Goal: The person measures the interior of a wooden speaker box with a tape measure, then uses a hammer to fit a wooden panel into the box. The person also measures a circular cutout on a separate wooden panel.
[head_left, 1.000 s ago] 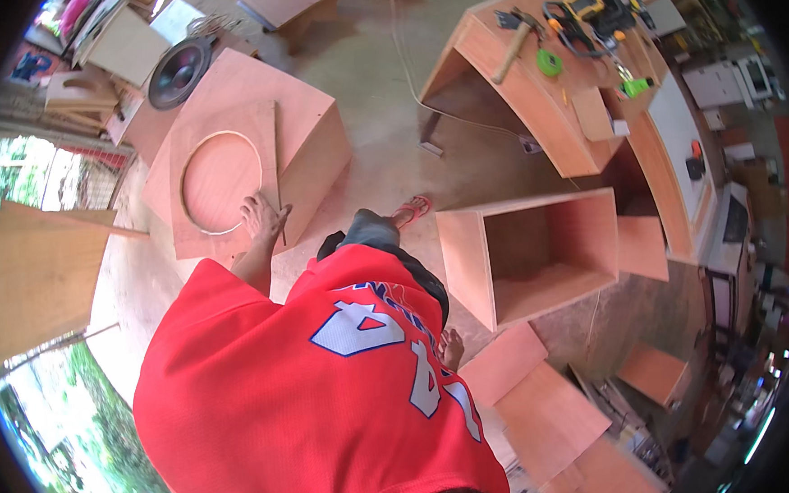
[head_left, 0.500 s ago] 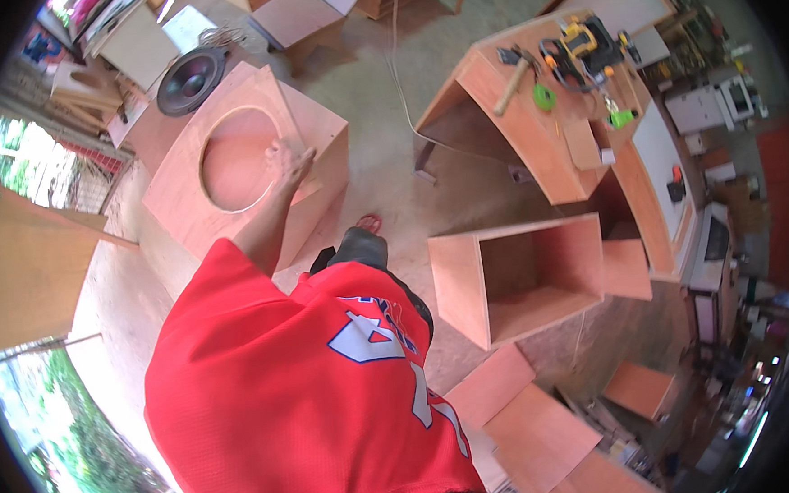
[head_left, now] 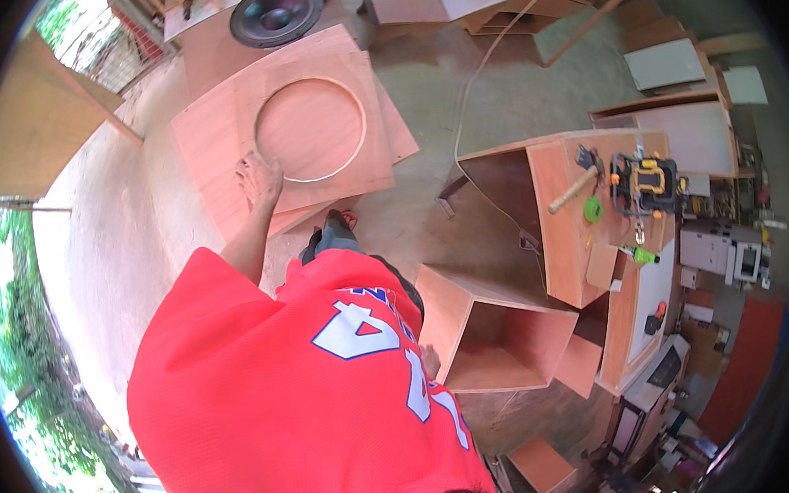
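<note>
A square wooden panel (head_left: 374, 135) with a large round hole lies over a wider pinkish plywood board or box top (head_left: 212, 136), turned slightly against it. My left hand (head_left: 261, 180) rests at the panel's left side, close to the hole's lower-left rim. Its fingers look apart and stretched over the wood. Only a sliver of my right hand (head_left: 430, 361) shows beside my red shirt, near an open plywood box (head_left: 509, 343); its fingers are hidden. A black round speaker (head_left: 277, 13) sits just beyond the panel.
To the right, a wooden cabinet (head_left: 556, 223) carries a hammer (head_left: 573, 189), a yellow-black power tool (head_left: 645, 184) and a green tape roll (head_left: 593, 209). A cable (head_left: 468, 88) trails over the floor. A brown board (head_left: 30, 115) stands at the left.
My view has swung, shifting the room across the picture. My left hand has moved from the holed panel's right side to its left side. A bit of my right hand now shows.
</note>
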Demonstrator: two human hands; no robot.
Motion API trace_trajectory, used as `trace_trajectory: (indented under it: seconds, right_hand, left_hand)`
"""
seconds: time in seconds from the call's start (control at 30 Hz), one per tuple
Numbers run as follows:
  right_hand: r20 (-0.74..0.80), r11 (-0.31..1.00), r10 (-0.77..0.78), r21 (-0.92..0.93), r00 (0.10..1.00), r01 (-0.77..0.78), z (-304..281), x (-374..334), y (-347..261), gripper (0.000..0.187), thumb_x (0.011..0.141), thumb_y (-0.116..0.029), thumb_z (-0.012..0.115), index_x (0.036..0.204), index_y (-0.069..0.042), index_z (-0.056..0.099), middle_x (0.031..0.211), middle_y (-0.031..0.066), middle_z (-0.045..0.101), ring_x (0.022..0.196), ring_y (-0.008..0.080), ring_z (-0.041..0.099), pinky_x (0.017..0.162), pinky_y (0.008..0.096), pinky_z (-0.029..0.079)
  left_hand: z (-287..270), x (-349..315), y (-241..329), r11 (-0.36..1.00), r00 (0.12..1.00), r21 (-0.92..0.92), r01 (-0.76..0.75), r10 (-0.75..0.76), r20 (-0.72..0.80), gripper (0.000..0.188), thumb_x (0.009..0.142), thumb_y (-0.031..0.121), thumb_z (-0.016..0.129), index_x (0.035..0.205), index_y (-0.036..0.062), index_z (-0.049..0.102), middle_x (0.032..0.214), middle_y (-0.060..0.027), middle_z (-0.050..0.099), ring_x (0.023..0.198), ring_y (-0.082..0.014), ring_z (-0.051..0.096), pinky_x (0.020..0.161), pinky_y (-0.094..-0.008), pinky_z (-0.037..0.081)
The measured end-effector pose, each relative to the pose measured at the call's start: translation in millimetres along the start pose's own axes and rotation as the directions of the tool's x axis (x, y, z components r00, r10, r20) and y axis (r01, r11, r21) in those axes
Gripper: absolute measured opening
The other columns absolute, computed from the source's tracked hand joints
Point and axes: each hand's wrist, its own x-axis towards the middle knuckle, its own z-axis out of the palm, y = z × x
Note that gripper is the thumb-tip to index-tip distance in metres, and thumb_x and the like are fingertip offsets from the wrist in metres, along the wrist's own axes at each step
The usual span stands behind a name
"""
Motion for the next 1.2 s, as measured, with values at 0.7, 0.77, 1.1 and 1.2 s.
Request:
trace_trajectory:
  seconds: [0.7,0.77,1.1,1.2]
  right_hand:
    - [0.763,0.541,-0.084,-0.505,0.641,0.672,421.7,44.2,-261.5,0.048,0.102,-0.031,0.059,0.140,-0.005,0.047,0.130,0.0103,0.058,0.115,0.0238,0.060,0.084,0.0412,0.056]
    - [0.715,0.619,-0.117,-0.490,0.689,0.614,417.8,52.6,-268.8,0.047,0.101,-0.029,0.061,0.139,-0.005,0.047,0.126,0.0090,0.058,0.110,0.0217,0.061,0.083,0.0415,0.057]
    - [0.713,0.722,-0.017,-0.476,0.701,0.502,389.2,93.4,-336.2,0.047,0.099,-0.031,0.065,0.136,-0.006,0.048,0.117,0.0094,0.062,0.100,0.0238,0.064,0.088,0.0431,0.054]
    - [0.687,0.787,-0.018,-0.439,0.727,0.434,387.1,92.3,-328.4,0.054,0.099,-0.038,0.065,0.138,-0.007,0.045,0.122,0.0129,0.058,0.103,0.0290,0.062,0.093,0.0486,0.052]
  left_hand:
    - [7.9,-63.3,-77.5,0.970,0.982,-0.163,0.180,-0.169,0.078,0.055,0.082,0.033,0.076,0.121,-0.0020,0.061,0.111,-0.0227,0.066,0.108,-0.0341,0.063,0.093,-0.0437,0.050]
    - [12.9,-83.4,-71.2,0.956,0.975,-0.197,0.216,-0.202,0.090,0.050,0.081,0.030,0.077,0.116,-0.0021,0.063,0.109,-0.0216,0.067,0.105,-0.0324,0.065,0.091,-0.0417,0.052]
    - [45.8,-197.6,-43.9,0.810,0.858,-0.337,0.480,-0.354,0.371,0.043,0.089,0.033,0.071,0.115,-0.0006,0.064,0.102,-0.0187,0.072,0.095,-0.0321,0.070,0.084,-0.0420,0.054]
    - [50.9,-201.2,-48.8,0.745,0.851,-0.446,0.497,-0.316,0.419,0.046,0.090,0.036,0.069,0.117,-0.0001,0.064,0.100,-0.0187,0.073,0.093,-0.0317,0.071,0.082,-0.0424,0.055]
